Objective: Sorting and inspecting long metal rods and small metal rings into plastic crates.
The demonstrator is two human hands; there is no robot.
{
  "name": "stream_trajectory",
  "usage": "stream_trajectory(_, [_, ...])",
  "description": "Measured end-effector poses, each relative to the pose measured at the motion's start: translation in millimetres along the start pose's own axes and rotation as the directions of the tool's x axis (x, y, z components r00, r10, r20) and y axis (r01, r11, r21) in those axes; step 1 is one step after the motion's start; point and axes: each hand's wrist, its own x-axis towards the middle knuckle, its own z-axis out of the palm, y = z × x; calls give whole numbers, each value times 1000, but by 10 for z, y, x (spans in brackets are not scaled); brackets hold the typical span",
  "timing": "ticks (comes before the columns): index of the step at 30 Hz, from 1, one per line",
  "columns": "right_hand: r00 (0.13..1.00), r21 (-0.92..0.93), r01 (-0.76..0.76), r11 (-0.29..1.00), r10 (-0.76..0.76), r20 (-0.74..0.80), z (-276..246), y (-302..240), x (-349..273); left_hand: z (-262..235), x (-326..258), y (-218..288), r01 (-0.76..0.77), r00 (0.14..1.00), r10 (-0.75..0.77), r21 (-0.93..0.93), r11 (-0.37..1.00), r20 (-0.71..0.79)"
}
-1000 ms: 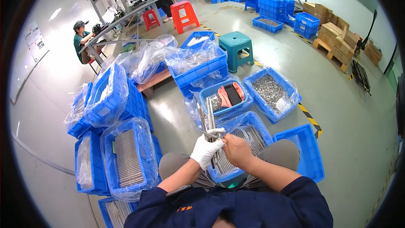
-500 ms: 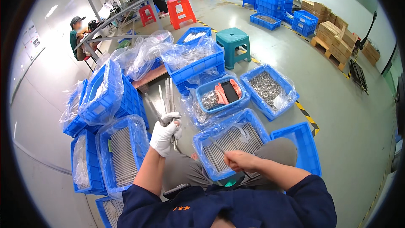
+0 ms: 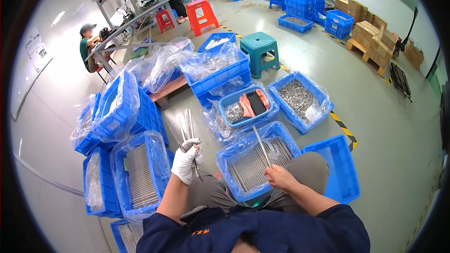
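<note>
My left hand (image 3: 183, 163), in a white glove, is closed around a bundle of thin metal rods (image 3: 189, 125) that fan upward and poke out below the fist. My bare right hand (image 3: 281, 179) grips a single metal rod (image 3: 260, 143), tilted up and away over the blue crate (image 3: 288, 137) between my knees. That crate is lined with clear plastic and holds a row of similar rods (image 3: 243, 171). To the left, another lined crate (image 3: 165, 168) carries more rods laid side by side.
Beyond the near crate, a blue tub (image 3: 223, 118) holds small metal parts, pink gloves and a black phone. A crate of metal pieces (image 3: 323, 112) and another blue crate (image 3: 340, 178) lie right. Stacked crates (image 3: 152, 117) stand left; a green stool (image 3: 258, 47) is farther off.
My right hand has moved slightly right, and the rod in it now points up and away over the crate. My left hand, with its bundle, has shifted slightly down.
</note>
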Motion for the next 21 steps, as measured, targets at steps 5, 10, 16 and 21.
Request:
stream_trajectory(5, [963, -364, 228, 903, -264, -52, -49, -21, -41, 136, -50, -54, 17, 999, -16, 30, 999, -42])
stream_trajectory(10, [863, -585, 387, 713, -504, -44, -19, -515, -111, 311, -147, -103, 16, 999, -14, 83, 996, -31])
stream_trajectory(16, [687, -238, 713, 659, -725, 51, 182, -1172, -276, 432, -360, -154, 17, 997, -8, 104, 994, -80])
stream_trajectory(21, [753, -131, 650, 749, -657, -22, 66, -994, -197, 432, -240, -231, 47, 996, -38, 119, 992, -77])
